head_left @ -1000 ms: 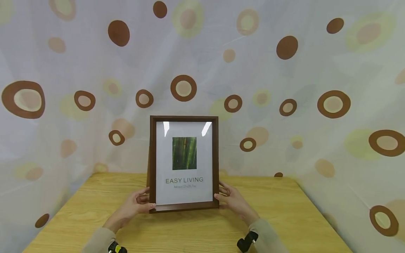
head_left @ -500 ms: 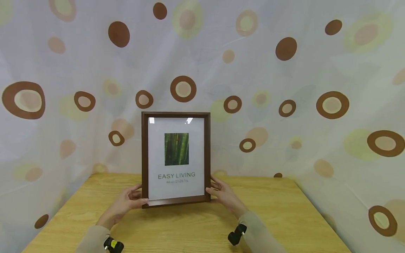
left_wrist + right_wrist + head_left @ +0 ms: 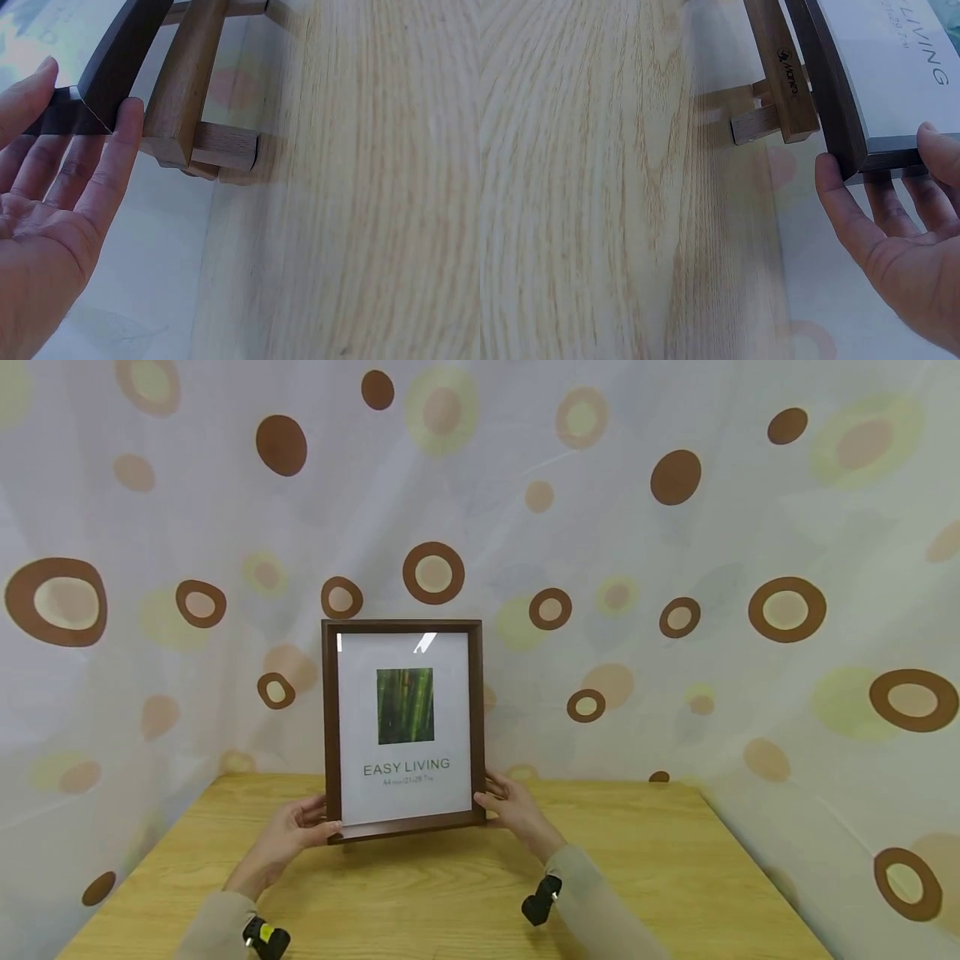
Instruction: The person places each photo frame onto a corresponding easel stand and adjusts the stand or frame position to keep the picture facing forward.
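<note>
A brown picture frame (image 3: 406, 727) with a bamboo print and the words EASY LIVING stands nearly upright in front of me. My left hand (image 3: 285, 837) grips its lower left corner, thumb on the front and fingers beneath and behind. On the opposite side, my right hand (image 3: 519, 816) holds the lower right corner likewise. Both wrist views reveal a small wooden easel (image 3: 186, 82) behind the frame, its short feet on the table. In the right wrist view, the frame's lower edge is close to the ledge of the easel (image 3: 786, 86); the head view hides most of it.
A light wooden table (image 3: 615, 877) spreads under the hands. Behind it and at both sides hangs a pale curtain (image 3: 720, 552) printed with brown rings and dots. Black wrist cameras sit at both sleeves.
The frame and both hands have moved left and slightly up in the head view. The grip on the picture frame stays the same, and the glare on its glass has shifted.
</note>
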A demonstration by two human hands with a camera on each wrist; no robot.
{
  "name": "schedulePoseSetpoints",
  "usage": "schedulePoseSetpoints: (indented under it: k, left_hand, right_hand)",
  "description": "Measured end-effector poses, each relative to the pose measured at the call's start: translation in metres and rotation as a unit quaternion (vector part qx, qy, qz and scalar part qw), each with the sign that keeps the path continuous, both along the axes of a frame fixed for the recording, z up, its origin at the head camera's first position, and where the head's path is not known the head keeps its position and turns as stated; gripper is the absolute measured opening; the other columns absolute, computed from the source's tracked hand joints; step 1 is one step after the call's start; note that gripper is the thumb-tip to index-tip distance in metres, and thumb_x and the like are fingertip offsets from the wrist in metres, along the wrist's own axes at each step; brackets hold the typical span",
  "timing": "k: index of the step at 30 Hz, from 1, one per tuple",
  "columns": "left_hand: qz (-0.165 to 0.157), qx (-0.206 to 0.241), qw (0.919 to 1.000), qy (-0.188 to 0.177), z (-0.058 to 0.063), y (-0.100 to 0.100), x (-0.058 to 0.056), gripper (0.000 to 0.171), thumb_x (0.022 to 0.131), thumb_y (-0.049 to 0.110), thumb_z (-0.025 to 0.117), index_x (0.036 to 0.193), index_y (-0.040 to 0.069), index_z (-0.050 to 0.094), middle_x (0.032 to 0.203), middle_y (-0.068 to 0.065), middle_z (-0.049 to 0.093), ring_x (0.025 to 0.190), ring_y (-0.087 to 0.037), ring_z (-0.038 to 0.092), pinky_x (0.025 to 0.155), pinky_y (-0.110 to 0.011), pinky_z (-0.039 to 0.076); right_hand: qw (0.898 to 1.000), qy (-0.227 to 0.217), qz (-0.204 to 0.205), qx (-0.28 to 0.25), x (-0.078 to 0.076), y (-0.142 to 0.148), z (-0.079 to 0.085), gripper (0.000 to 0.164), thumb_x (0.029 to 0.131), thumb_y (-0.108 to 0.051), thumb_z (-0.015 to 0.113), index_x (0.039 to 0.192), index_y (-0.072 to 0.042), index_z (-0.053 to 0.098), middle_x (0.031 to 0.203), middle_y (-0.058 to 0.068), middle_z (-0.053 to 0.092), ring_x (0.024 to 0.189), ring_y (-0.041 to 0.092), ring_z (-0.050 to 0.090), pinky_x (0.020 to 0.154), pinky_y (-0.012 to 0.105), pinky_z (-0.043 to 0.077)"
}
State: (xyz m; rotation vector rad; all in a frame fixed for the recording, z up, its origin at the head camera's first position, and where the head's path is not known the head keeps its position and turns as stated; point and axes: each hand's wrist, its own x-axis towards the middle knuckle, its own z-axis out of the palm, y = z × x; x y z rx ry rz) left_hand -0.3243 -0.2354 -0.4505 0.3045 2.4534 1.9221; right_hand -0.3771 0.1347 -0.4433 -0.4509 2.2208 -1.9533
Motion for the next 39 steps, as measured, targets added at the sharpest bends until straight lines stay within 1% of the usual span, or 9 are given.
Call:
schedulePoseSetpoints:
  k: [6,13,17,26,28,31,34,36,39]
  left_hand:
    - [0.012,-0.002,0.9999,0.002,0.003,-0.003,0.000,0.073,0.091,0.017,0.070,0.148,-0.009,0.032,0.144,-0.030,0.045,0.128,-0.039,0.049,0.092,-0.032,0.055]
    - [0.026,0.000,0.9996,0.006,0.001,-0.005,0.000,0.072,0.091,0.016,0.070,0.148,-0.008,0.032,0.144,-0.030,0.045,0.127,-0.036,0.051,0.090,-0.028,0.055]
    - [0.023,0.007,0.9995,0.020,0.001,-0.007,-0.003,0.071,0.092,0.016,0.069,0.148,-0.007,0.033,0.143,-0.029,0.047,0.123,-0.032,0.055,0.089,-0.026,0.055]
    - [0.043,0.002,0.9989,0.017,0.002,-0.007,-0.007,0.076,0.093,0.019,0.068,0.151,-0.006,0.026,0.148,-0.029,0.040,0.133,-0.039,0.045,0.093,-0.030,0.055]
    - [0.044,0.008,0.9988,0.019,0.000,-0.007,-0.008,0.076,0.093,0.017,0.068,0.151,-0.006,0.026,0.147,-0.029,0.042,0.130,-0.034,0.049,0.092,-0.027,0.055]
    - [0.042,0.024,0.9986,0.023,-0.003,-0.008,-0.009,0.074,0.092,0.013,0.069,0.151,-0.005,0.027,0.146,-0.029,0.044,0.118,-0.014,0.058,0.088,-0.023,0.055]
    - [0.040,0.036,0.9983,0.024,-0.007,-0.009,-0.008,0.074,0.092,0.012,0.068,0.152,-0.004,0.027,0.146,-0.029,0.044,0.106,0.003,0.059,0.086,-0.022,0.055]
    - [0.040,0.042,0.9980,0.024,-0.009,-0.010,-0.008,0.074,0.092,0.012,0.068,0.152,-0.004,0.027,0.146,-0.029,0.044,0.102,0.007,0.058,0.085,-0.022,0.056]
    - [0.045,0.049,0.9975,0.023,-0.011,-0.011,-0.007,0.073,0.092,0.011,0.069,0.151,-0.004,0.029,0.145,-0.029,0.044,0.101,0.007,0.059,0.085,-0.023,0.056]
  right_hand:
    - [1.000,0.007,0.003,-0.007,-0.004,-0.006,0.000,0.066,0.100,-0.014,0.057,0.155,-0.004,0.023,0.155,0.030,0.027,0.139,0.047,0.034,0.093,0.054,0.054]
    - [1.000,0.019,0.009,-0.003,-0.006,-0.012,0.003,0.064,0.100,-0.015,0.057,0.155,-0.007,0.026,0.150,0.029,0.038,0.133,0.046,0.043,0.092,0.053,0.055]
    - [1.000,0.019,0.007,-0.008,-0.012,-0.015,0.006,0.062,0.100,-0.015,0.056,0.155,-0.008,0.027,0.150,0.027,0.038,0.134,0.045,0.043,0.093,0.052,0.054]
    - [1.000,0.018,-0.007,-0.011,-0.021,-0.025,0.011,0.058,0.101,-0.013,0.055,0.154,-0.010,0.030,0.152,0.024,0.039,0.134,0.042,0.044,0.094,0.053,0.054]
    - [1.000,0.022,-0.016,-0.008,-0.022,-0.028,0.011,0.058,0.101,-0.013,0.054,0.154,-0.008,0.031,0.151,0.024,0.040,0.134,0.042,0.045,0.093,0.053,0.054]
    - [0.999,0.021,-0.028,-0.007,-0.024,-0.033,0.009,0.057,0.101,-0.012,0.054,0.153,-0.006,0.032,0.151,0.025,0.039,0.134,0.042,0.044,0.092,0.051,0.055]
    - [0.999,0.019,-0.036,-0.012,-0.026,-0.037,0.006,0.056,0.101,-0.011,0.054,0.152,-0.005,0.033,0.151,0.025,0.040,0.134,0.042,0.044,0.090,0.051,0.056]
    - [0.999,0.017,-0.042,-0.019,-0.028,-0.040,0.003,0.055,0.101,-0.010,0.054,0.152,-0.005,0.034,0.150,0.025,0.041,0.133,0.043,0.045,0.091,0.052,0.056]
    - [0.998,0.020,-0.051,-0.021,-0.029,-0.045,0.000,0.054,0.101,-0.011,0.054,0.151,-0.004,0.035,0.150,0.027,0.040,0.133,0.044,0.045,0.091,0.053,0.055]
